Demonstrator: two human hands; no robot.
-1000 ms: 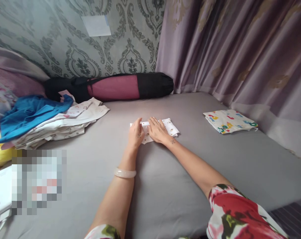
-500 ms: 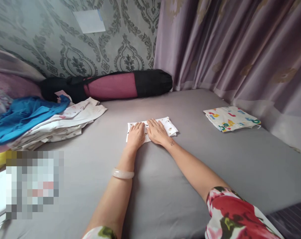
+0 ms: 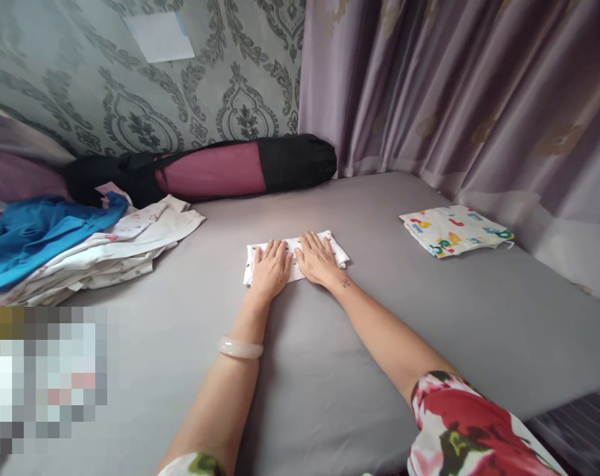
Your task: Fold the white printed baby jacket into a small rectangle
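A folded white cloth with small dark prints [image 3: 294, 248] lies flat on the grey bed sheet [image 3: 300, 370]; its exact kind cannot be made out. My left hand [image 3: 271, 270] rests palm down on its left part, fingers spread. On its right part lies my right hand [image 3: 318, 259], also flat with fingers apart. Both hands touch the cloth from above and hide much of it. A pale bangle [image 3: 240, 348] circles my left wrist.
To the right lies a folded colourful-print garment [image 3: 456, 230]. Stacked clothes [image 3: 112, 254], with a blue garment [image 3: 57, 228] on top, sit at the left. A long black and maroon bag [image 3: 215, 170] lies along the wall. A purple curtain [image 3: 458, 92] hangs at the right.
My hands have moved slightly apart on the cloth, the right one toward the right over it. The view has shifted a little, so everything sits further left.
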